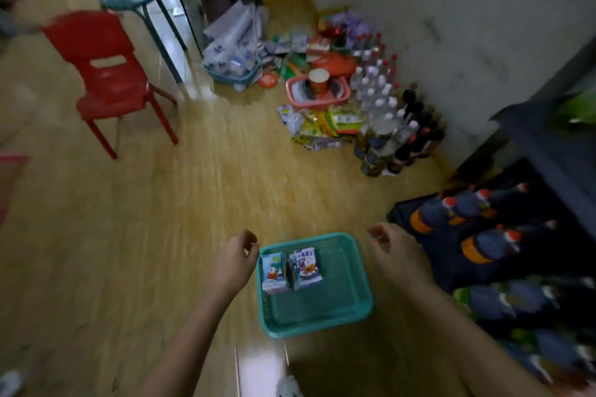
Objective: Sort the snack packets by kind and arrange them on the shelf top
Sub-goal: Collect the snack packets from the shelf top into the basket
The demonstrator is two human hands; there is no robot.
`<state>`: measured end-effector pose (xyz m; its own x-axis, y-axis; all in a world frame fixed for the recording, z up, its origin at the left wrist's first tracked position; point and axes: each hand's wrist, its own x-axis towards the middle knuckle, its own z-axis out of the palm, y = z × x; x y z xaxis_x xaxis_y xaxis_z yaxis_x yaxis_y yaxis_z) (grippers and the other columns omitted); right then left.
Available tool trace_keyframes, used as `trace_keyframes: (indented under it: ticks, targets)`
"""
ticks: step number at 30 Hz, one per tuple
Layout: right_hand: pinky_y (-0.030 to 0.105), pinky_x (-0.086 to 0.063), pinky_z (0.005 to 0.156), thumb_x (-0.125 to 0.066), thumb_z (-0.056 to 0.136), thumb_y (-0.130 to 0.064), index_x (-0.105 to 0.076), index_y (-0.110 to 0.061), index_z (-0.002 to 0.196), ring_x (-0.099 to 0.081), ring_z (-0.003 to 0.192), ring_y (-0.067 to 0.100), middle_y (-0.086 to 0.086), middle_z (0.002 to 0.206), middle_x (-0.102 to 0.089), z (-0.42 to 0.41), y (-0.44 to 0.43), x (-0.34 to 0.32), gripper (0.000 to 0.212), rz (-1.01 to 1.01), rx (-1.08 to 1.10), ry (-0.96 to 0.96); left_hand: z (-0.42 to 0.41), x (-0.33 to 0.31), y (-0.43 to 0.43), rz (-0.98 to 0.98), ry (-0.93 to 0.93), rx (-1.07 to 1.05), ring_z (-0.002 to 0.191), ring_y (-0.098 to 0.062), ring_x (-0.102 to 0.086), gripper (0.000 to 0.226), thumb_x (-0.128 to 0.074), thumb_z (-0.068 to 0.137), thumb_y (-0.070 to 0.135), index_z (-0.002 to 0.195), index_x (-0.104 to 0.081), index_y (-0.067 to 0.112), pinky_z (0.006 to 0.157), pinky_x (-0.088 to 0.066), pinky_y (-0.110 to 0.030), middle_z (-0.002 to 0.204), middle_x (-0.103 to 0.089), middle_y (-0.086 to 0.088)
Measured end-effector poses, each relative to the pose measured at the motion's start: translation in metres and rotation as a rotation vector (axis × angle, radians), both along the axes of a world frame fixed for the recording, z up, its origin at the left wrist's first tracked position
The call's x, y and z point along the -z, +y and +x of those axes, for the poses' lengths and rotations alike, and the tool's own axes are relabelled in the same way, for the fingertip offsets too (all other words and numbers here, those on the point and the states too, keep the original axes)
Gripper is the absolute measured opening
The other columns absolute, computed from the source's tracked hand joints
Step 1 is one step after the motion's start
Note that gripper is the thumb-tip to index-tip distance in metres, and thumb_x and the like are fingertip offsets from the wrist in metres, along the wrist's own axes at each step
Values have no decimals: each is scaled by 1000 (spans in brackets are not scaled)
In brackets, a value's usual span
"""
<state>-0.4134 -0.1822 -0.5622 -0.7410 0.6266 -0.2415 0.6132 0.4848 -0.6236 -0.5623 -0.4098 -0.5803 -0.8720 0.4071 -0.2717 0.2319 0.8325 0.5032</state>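
The left hand (235, 259) and right hand (395, 251) are hovering empty and loosely curled, the basket (338, 309) of snack packets (290, 269) lying between them. They are probably fetching it, and the next move calls for gripping both rims.

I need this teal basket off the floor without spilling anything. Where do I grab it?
Take the teal basket by its rim on the left and right sides, from above: the left hand and right hand hover beside those edges. The snack packets sit in its far-left corner, so it may tip that way.
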Motion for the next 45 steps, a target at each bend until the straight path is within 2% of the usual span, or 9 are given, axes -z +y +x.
trace_keyframes:
  ticks: [4, 8, 10, 15, 20, 24, 27, 32, 45]
  targets:
    - [28, -44, 73, -56, 90, -16, -62, -16, 109, -58, 98, 17, -4, 106, -60, 33, 23, -178, 21, 150, -4, 59, 16, -171, 27, 22, 114, 122, 88, -20, -65, 22, -51, 93, 25, 107, -62, 12, 63, -38, -26, 101, -69, -3]
    - [27, -44, 75, -57, 90, -18, -63, -17, 107, -58, 96, 17, -2, 107, -62, 94, 39, -314, 18, 291, 95, 168, 34, -306, 44, 124, 236, 189, 78, -23, -63, 15, -54, 91, 26, 98, -62, 15, 65, -45, -32, 87, -69, -1]
    - [26, -40, 75, -56, 91, -19, -63, -17, 106, -58, 99, 18, -5, 102, -59, 131, 43, -362, 17, 374, 150, 203, 46, -355, 51, 187, 315, 233, 72, -20, -61, 12, -55, 91, 28, 95, -61, 19, 64, -47, -32, 79, -64, 5]
    - [33, -47, 72, -53, 92, -26, -62, -22, 108, -56, 96, 14, -7, 106, -59, 230, 21, -435, 19, 519, 317, 194, 85, -439, 60, 293, 526, 444, 66, -16, -57, 11, -54, 90, 31, 93, -59, 22, 55, -42, -28, 75, -60, 8]
    - [31, -47, 66, -52, 91, -33, -59, -30, 109, -53, 86, 8, -15, 108, -56, 328, -31, -467, 20, 579, 548, 139, 131, -476, 76, 402, 610, 671, 70, -22, -62, 10, -57, 88, 34, 90, -59, 25, 56, -49, -33, 77, -65, 4]
    - [33, -48, 73, -53, 90, -34, -59, -32, 108, -56, 94, 10, -15, 108, -57, 400, -76, -481, 19, 636, 753, 74, 186, -501, 105, 529, 646, 864, 64, -26, -63, 8, -64, 84, 26, 81, -61, 19, 49, -38, -27, 71, -66, -1]
    - [38, -50, 80, -55, 88, -33, -61, -31, 106, -58, 102, 14, -14, 105, -59, 454, -112, -492, 19, 683, 914, 42, 242, -516, 128, 594, 592, 1009, 70, -26, -65, 10, -61, 86, 30, 88, -63, 20, 54, -45, -31, 75, -67, 0]
    - [40, -50, 79, -59, 86, -28, -63, -27, 104, -62, 96, 17, -10, 102, -61, 543, -168, -507, 18, 733, 1121, -11, 342, -529, 163, 680, 539, 1222, 76, -26, -64, 13, -59, 87, 32, 93, -63, 21, 58, -43, -31, 79, -64, 6]
    - [39, -52, 74, -61, 86, -25, -63, -27, 103, -61, 93, 14, -10, 98, -61, 749, -213, -524, 18, 824, 1302, -74, 590, -535, 182, 883, 391, 1410, 77, -20, -61, 16, -59, 87, 31, 99, -64, 22, 67, -49, -33, 86, -64, 8]
